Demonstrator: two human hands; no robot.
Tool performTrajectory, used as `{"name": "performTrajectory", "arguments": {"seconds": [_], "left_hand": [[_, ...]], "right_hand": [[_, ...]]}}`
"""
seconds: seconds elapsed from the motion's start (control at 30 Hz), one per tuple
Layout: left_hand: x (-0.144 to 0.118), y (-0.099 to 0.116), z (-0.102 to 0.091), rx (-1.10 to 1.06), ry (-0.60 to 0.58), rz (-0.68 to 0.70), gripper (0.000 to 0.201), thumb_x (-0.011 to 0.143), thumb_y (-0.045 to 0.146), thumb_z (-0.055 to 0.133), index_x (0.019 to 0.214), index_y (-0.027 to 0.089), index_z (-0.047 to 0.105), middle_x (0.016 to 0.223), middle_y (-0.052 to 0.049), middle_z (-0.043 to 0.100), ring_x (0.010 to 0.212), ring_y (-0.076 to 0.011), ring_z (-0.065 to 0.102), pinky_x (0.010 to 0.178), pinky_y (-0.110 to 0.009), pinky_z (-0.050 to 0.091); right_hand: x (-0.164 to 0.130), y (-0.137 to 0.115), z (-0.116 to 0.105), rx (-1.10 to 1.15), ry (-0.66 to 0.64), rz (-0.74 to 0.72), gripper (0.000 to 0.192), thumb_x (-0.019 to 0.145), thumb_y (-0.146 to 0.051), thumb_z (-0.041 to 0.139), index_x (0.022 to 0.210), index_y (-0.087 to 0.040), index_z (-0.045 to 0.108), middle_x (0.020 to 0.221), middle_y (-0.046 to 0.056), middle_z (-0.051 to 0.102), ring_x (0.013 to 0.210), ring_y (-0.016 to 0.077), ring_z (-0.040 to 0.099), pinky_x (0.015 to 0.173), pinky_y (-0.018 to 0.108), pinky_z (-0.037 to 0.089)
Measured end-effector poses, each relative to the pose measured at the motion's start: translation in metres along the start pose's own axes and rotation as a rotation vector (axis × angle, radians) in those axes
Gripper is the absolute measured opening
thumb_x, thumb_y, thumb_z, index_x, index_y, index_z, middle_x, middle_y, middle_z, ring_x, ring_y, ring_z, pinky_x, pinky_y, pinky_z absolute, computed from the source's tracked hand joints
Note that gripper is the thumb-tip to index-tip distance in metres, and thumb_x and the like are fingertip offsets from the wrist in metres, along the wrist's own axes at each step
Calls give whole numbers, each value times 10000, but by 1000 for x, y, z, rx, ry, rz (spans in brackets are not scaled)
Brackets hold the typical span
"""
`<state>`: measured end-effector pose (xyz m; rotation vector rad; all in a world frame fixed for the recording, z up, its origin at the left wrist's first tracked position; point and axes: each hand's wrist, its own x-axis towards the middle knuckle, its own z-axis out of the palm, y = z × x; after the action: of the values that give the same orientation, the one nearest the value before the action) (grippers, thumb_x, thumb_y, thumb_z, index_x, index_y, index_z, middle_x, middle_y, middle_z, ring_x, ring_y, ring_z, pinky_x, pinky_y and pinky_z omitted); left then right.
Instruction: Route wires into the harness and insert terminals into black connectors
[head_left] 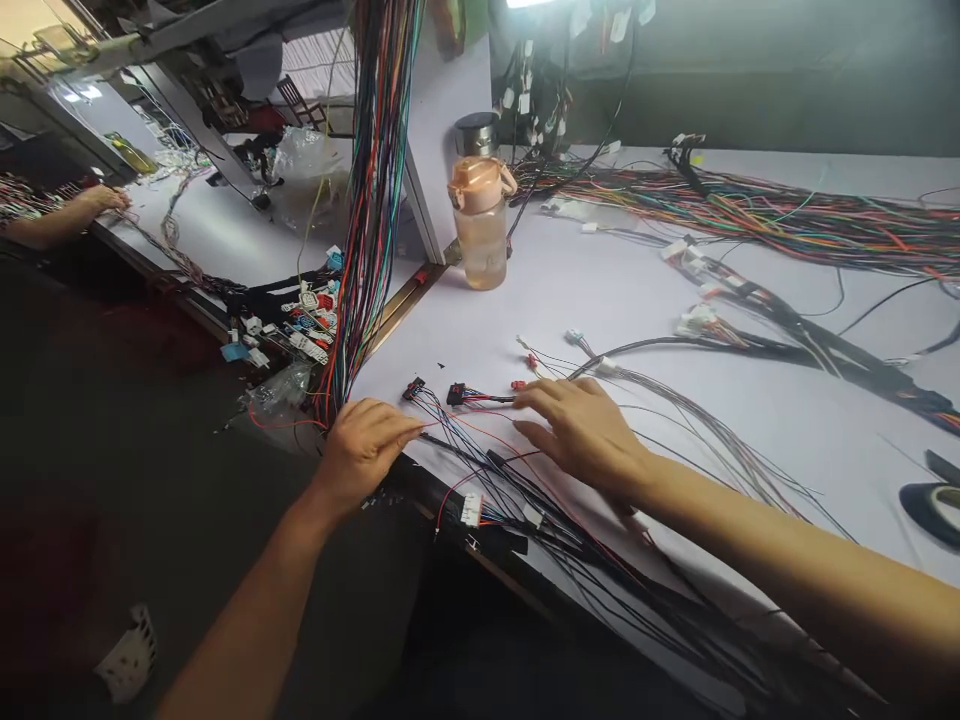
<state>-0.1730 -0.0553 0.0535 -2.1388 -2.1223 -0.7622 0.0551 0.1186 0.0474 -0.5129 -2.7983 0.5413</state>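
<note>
My left hand (367, 440) is at the table's front edge, thumb and fingertips pinched on a thin red wire (480, 428) that runs right across the white surface. Over the table, my right hand (585, 425) hovers palm down, fingers stretched left and thumb apart from them, with nothing visible between. Just left of its fingertips lies a black connector (456, 394) with coloured wires, and a small red connector (518, 385) touches or nearly touches the fingers. Another black connector (413, 388) lies farther left. Below the hands, a white connector (472, 509) rests on dark-sleeved cables.
A hanging bundle of coloured wires (375, 180) drops beside my left hand. Behind stands a peach-lidded bottle (480, 235). Long wire bundles (810, 220) lie along the back, and a black tape roll (934, 510) is at right. Another person's hand (101, 200) shows far left.
</note>
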Motion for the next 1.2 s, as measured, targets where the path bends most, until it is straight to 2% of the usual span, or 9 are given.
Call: {"name": "performTrajectory", "arguments": {"seconds": [0.1, 0.2, 0.3, 0.4, 0.6, 0.73, 0.8, 1.0, 1.2], "left_hand": [[23, 30, -1, -46, -60, 187, 161, 882, 184, 601, 999, 241, 695, 830, -1, 706, 795, -142, 606, 762, -320, 402], [43, 45, 4, -145, -71, 265, 137, 873, 183, 614, 977, 227, 691, 855, -4, 713, 810, -142, 617, 790, -327, 420], [53, 30, 6, -288, -49, 161, 235, 808, 270, 709, 1039, 241, 681, 926, -17, 719, 881, -161, 634, 855, -340, 450], [59, 3, 10, -304, -61, -31, 451, 741, 378, 761, 1156, 242, 646, 1096, -58, 693, 1042, -208, 616, 937, -374, 453], [80, -16, 25, -146, -404, -201, 509, 745, 341, 742, 1225, 235, 610, 1220, -63, 630, 1145, -249, 570, 1043, -459, 384], [89, -20, 31, -229, -518, -194, 414, 728, 282, 742, 1126, 196, 666, 1075, -65, 637, 981, -201, 613, 903, -365, 490], [88, -25, 35, -294, -446, -158, 358, 736, 252, 735, 1085, 193, 676, 1031, -59, 632, 926, -174, 614, 843, -326, 510], [78, -34, 58, -454, 10, -106, 346, 749, 248, 754, 1079, 193, 665, 1035, -73, 635, 971, -170, 607, 896, -340, 509], [78, -34, 70, -417, 199, -60, 359, 737, 243, 770, 1077, 227, 657, 1039, -60, 640, 987, -186, 611, 881, -361, 528]], "right_hand": [[-1, -12, -8, 155, 115, -123, 404, 931, -387, 584, 1267, -169, 533, 1193, 87, 642, 1072, 235, 585, 937, 404, 381], [0, -18, -6, 355, 69, -127, 346, 961, -383, 533, 1236, -177, 574, 1045, 64, 684, 899, 173, 632, 786, 301, 458], [-2, -4, 0, 385, 63, -49, 236, 977, -344, 499, 989, -212, 695, 838, 17, 659, 700, 120, 604, 628, 239, 426], [-8, 20, 2, 305, 142, -11, 239, 958, -350, 532, 865, -214, 706, 777, 1, 631, 653, 105, 579, 599, 231, 395], [-17, 49, 11, 222, 274, 10, 242, 954, -334, 532, 837, -196, 692, 761, 12, 632, 634, 100, 561, 571, 223, 376], [-24, 53, 20, 248, 253, 18, 206, 930, -351, 580, 832, -215, 700, 714, 1, 606, 580, 93, 520, 541, 227, 360], [-27, 53, 22, 282, 285, 14, 200, 937, -321, 572, 822, -207, 690, 681, 1, 587, 568, 95, 510, 541, 231, 364], [-30, 54, 19, 384, 491, 62, 135, 931, -269, 583, 823, -225, 649, 653, -7, 577, 557, 106, 512, 542, 244, 393], [-29, 57, 19, 426, 504, 21, 94, 906, -207, 613, 817, -227, 637, 667, -11, 577, 580, 101, 518, 548, 235, 410]]}}
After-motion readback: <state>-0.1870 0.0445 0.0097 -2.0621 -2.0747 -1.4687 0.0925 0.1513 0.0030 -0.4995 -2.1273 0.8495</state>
